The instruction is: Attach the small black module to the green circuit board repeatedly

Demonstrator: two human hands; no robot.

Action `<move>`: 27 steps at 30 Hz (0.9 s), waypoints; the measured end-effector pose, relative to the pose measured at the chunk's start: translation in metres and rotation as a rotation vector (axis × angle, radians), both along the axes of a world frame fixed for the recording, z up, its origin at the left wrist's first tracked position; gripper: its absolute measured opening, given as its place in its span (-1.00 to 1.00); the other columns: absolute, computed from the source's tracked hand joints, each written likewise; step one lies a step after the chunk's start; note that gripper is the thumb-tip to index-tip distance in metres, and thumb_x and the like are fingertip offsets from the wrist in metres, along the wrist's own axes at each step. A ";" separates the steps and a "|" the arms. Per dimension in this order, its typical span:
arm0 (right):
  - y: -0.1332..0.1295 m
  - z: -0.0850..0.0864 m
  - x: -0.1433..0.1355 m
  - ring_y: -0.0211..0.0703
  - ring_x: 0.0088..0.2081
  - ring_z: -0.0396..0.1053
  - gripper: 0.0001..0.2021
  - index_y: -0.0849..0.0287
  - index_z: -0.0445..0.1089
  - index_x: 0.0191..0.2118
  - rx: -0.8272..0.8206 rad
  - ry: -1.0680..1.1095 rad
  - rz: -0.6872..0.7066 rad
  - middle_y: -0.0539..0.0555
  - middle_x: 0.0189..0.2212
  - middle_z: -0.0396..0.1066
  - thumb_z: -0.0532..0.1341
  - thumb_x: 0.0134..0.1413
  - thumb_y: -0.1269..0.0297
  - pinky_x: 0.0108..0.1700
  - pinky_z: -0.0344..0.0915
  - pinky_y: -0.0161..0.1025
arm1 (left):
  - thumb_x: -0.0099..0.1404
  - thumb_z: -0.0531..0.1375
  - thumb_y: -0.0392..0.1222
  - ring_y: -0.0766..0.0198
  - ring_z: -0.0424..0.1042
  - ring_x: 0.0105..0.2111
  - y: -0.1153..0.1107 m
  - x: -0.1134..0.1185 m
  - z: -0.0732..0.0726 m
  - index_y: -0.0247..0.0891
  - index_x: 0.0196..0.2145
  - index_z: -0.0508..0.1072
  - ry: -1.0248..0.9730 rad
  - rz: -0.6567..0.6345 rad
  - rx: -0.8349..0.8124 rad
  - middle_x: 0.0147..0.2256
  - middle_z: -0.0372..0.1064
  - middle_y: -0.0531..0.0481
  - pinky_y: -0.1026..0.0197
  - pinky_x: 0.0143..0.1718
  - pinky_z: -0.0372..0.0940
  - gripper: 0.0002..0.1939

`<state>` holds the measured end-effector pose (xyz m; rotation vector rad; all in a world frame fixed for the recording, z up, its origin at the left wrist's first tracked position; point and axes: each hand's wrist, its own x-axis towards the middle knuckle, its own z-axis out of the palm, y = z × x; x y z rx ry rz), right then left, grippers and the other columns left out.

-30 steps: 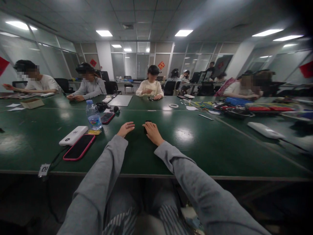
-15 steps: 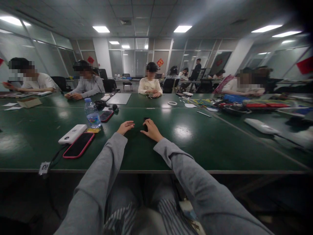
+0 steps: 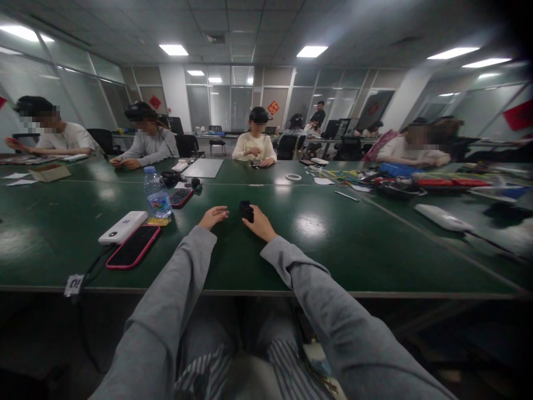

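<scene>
My right hand (image 3: 260,223) grips a small black object (image 3: 246,211) just over the green table (image 3: 333,250), thumb on its near side and fingers behind it. What the object is cannot be made out. To its left, my left hand (image 3: 215,216) hovers with fingers stretched out and apart, holding nothing. A clear water bottle (image 3: 158,194) stands left of my left hand, with a small yellow packet (image 3: 160,221) at its foot.
A pink-edged phone (image 3: 134,246) and white power bank (image 3: 124,228) lie at the left, another phone (image 3: 182,198) behind the bottle. A white ring (image 3: 293,177), a pen (image 3: 346,196), cables and a white device (image 3: 443,217) lie to the right. People sit across the table.
The fingers of my right hand have closed round the black object, which now shows more fully and stands higher in the hand. My left hand is nearly still.
</scene>
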<state>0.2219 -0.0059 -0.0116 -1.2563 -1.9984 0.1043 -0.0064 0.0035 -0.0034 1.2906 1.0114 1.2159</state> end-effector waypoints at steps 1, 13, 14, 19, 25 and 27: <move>-0.002 0.001 -0.003 -0.05 -0.06 0.29 -0.41 0.25 0.05 0.14 0.000 0.008 0.037 0.23 -0.05 0.24 0.20 0.02 0.14 -0.01 0.25 -0.10 | -0.02 0.34 -0.11 0.20 0.42 -0.21 0.000 0.001 0.000 -0.29 -0.13 0.41 -0.004 0.009 -0.005 -0.14 0.41 -0.19 0.09 -0.10 0.22 -0.53; -0.031 0.014 -0.049 -0.14 -0.04 0.28 -0.46 0.19 0.13 0.09 -0.025 0.073 0.290 0.15 -0.04 0.26 0.21 -0.05 0.26 0.03 0.22 -0.17 | -0.01 0.31 -0.12 0.15 0.36 -0.11 0.012 0.005 -0.007 -0.33 -0.19 0.46 -0.133 0.127 0.058 -0.22 0.42 -0.12 0.08 -0.01 0.20 -0.60; -0.031 0.013 -0.049 -0.15 -0.04 0.28 -0.46 0.18 0.13 0.10 -0.022 0.072 0.287 0.15 -0.04 0.27 0.21 -0.04 0.25 0.03 0.23 -0.17 | 0.01 0.30 -0.12 0.17 0.37 -0.13 0.012 0.004 -0.007 -0.32 -0.20 0.46 -0.137 0.130 0.050 -0.23 0.42 -0.11 0.10 -0.03 0.21 -0.62; -0.030 0.011 -0.046 -0.16 -0.05 0.30 -0.47 0.17 0.13 0.10 0.009 0.087 0.273 0.12 -0.02 0.27 0.20 -0.02 0.26 0.02 0.24 -0.18 | 0.10 0.24 -0.11 0.22 0.41 -0.23 0.011 0.004 -0.004 -0.30 -0.25 0.47 -0.139 0.163 0.005 -0.26 0.43 -0.09 0.16 -0.13 0.27 -0.73; -0.032 0.016 -0.046 -0.14 -0.03 0.29 -0.47 0.15 0.14 0.12 0.033 0.142 0.259 0.10 -0.01 0.26 0.20 -0.01 0.24 0.05 0.23 -0.17 | 0.12 0.22 -0.07 0.28 0.41 -0.28 0.013 0.004 -0.006 -0.29 -0.26 0.44 -0.162 0.181 -0.011 -0.28 0.43 -0.07 0.20 -0.18 0.26 -0.73; -0.035 0.022 -0.045 -0.14 -0.01 0.27 -0.50 0.15 0.16 0.10 0.079 0.210 0.226 0.10 0.00 0.26 0.18 0.02 0.23 0.07 0.21 -0.17 | 0.12 0.22 -0.07 0.28 0.41 -0.29 0.015 0.003 -0.007 -0.29 -0.24 0.43 -0.165 0.193 -0.021 -0.29 0.42 -0.07 0.19 -0.18 0.25 -0.72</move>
